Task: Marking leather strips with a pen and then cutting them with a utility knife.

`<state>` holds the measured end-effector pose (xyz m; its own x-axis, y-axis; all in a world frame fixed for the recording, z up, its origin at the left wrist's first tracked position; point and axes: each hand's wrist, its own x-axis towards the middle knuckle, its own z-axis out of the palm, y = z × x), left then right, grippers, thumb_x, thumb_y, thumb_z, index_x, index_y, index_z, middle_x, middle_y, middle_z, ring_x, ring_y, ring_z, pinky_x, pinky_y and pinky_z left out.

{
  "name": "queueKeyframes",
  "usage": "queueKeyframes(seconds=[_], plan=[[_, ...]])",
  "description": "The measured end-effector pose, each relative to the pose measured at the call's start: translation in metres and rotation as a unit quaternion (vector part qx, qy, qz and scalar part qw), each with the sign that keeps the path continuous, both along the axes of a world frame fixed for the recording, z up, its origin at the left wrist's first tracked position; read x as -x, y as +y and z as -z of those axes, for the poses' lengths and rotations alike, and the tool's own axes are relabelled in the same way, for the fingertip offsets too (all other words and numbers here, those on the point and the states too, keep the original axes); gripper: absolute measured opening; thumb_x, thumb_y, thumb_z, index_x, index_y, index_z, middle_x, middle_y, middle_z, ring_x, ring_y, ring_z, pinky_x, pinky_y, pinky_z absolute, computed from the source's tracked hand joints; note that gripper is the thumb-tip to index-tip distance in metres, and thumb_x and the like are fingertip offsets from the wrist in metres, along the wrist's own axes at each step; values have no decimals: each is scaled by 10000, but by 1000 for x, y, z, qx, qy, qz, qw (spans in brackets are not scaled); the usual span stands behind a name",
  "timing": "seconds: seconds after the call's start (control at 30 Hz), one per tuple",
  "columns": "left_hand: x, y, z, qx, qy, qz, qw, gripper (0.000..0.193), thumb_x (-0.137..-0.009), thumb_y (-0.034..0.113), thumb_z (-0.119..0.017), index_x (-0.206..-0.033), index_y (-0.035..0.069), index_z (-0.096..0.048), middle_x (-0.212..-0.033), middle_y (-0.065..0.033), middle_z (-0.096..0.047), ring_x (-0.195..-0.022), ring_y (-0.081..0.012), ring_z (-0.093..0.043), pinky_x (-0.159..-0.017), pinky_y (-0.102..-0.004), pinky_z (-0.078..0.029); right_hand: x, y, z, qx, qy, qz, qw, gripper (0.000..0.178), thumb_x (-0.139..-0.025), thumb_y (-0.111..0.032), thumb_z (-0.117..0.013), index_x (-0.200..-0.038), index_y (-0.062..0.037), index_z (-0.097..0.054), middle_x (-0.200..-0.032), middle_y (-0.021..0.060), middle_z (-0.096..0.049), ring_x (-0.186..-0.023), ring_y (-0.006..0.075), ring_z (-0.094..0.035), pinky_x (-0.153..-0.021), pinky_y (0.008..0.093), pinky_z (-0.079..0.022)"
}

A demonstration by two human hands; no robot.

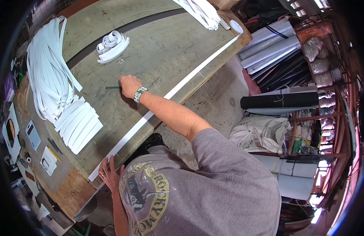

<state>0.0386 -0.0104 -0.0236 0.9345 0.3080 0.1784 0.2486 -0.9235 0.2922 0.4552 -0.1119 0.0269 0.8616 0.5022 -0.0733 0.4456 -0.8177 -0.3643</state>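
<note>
The long strip (189,77) is white, and so is the bunch of strips (47,74). The little stick (112,87) is dark green. The bracelet (139,94) is green and white. The shirt (225,177) is grey with a yellow and black picture (155,196). The table (162,51) is grey-green, and one fat roll (276,101) is black.

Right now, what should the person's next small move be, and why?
Probably, the right hand should bring the slim dark-green stick in its fingers toward the long flat white strip: the left hand touches the strip near one end, while the stick is apart.
</note>
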Motion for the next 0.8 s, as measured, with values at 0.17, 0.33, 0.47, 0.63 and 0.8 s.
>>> queueKeyframes(seconds=[0.17,0.33,0.47,0.63,0.8], plan=[[15,12,1,11,14,6,1000,832,-738,308,-946,-1502,245,-626,-1511,-40,-521,-1379,-304,-464,-1144,-519,-379,50,-12,-21,-240,147,-40,959,280,-913,-250,-813,-1029,-36,-674,-843,165,-730,-876,322,-739,-803,450,-574],[11,15,0,-18,18,1,1000,745,-771,389,-919,-1460,268,-662,-1453,-45,-566,-1337,-292,-534,-1125,-491,-418,113,-17,-20,-378,253,16,891,378,-1030,-413,-697,-983,-38,-694,-854,106,-727,-812,235,-667,-803,414,-558],[-8,9,-7,32,7,9,999,673,-807,404,-887,-1434,267,-683,-1428,-19,-603,-1337,-282,-534,-1121,-484,-403,114,-37,-16,-299,56,-55,951,431,-1090,-378,-578,-957,15,-697,-952,241,-715,-982,433,-669,-880,467,-529],[-10,4,-17,50,-25,14,998,670,-816,356,-885,-1446,269,-675,-1410,-29,-578,-1288,-324,-532,-1111,-533,-400,151,-49,-49,-205,158,19,966,536,-1118,-431,-533,-923,41,-695,-874,277,-691,-841,467,-667,-746,471,-515],[-7,8,-26,53,-13,32,998,660,-854,346,-859,-1467,238,-638,-1417,-46,-577,-1294,-306,-526,-1078,-505,-394,245,-59,-19,-355,127,-62,924,374,-1134,-272,-521,-1153,49,-712,-1020,242,-710,-943,431,-705,-804,470,-541]])
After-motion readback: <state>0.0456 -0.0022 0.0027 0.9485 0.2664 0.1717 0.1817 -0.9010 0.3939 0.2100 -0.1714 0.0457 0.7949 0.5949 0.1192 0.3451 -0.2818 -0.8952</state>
